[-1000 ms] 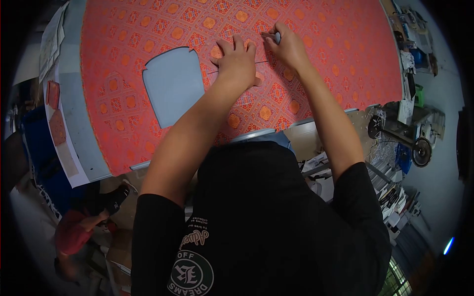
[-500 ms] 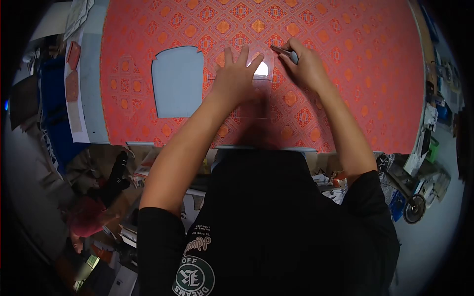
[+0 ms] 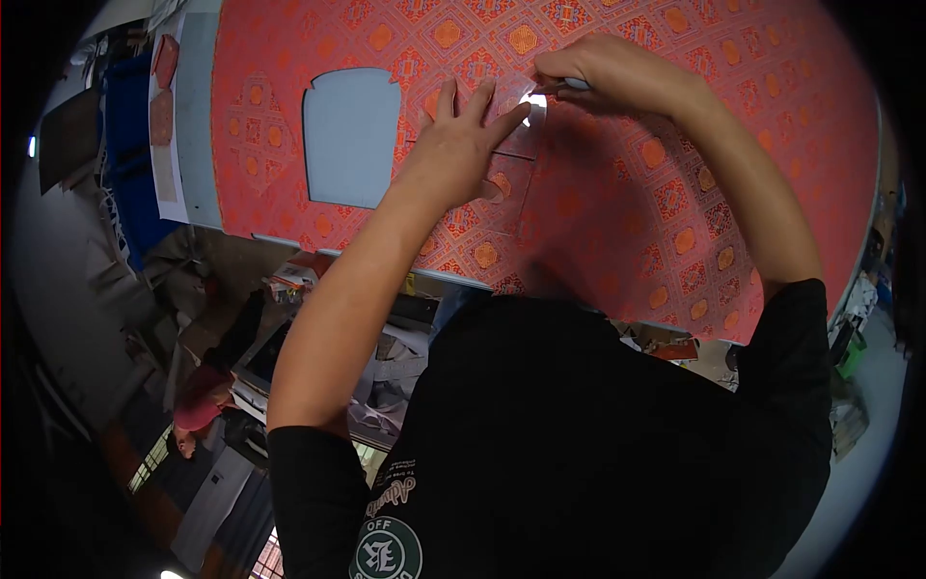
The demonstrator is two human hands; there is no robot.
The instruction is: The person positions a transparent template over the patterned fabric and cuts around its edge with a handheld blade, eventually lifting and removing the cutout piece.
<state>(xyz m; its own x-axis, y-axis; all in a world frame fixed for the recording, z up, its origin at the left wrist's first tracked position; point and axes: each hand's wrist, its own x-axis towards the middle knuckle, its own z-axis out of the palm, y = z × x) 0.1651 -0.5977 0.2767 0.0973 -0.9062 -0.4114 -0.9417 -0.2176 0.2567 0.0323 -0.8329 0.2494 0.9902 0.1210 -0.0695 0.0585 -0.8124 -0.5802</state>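
Red and orange patterned fabric (image 3: 656,193) covers the table. On it lies a clear plastic template (image 3: 511,179), with a bright reflection near its upper right corner. My left hand (image 3: 453,150) rests flat on the template, fingers spread. At the template's upper right edge, my right hand (image 3: 608,77) is closed around a small grey tool (image 3: 577,84), whose tip is mostly hidden by the fingers. Left of the template, a shaped cutout in the fabric bares the light blue surface (image 3: 352,140) beneath.
Small reddish pieces (image 3: 162,116) lie on a white strip at the table's left edge. Behind at lower left, a person in a red top (image 3: 198,410) is near cluttered furniture. A green object (image 3: 851,355) stands beyond the table at right.
The view has tilted. My right hand has turned, its forearm now coming in from farther right, and the tool has moved against the template's upper right edge. My left hand still presses the template.
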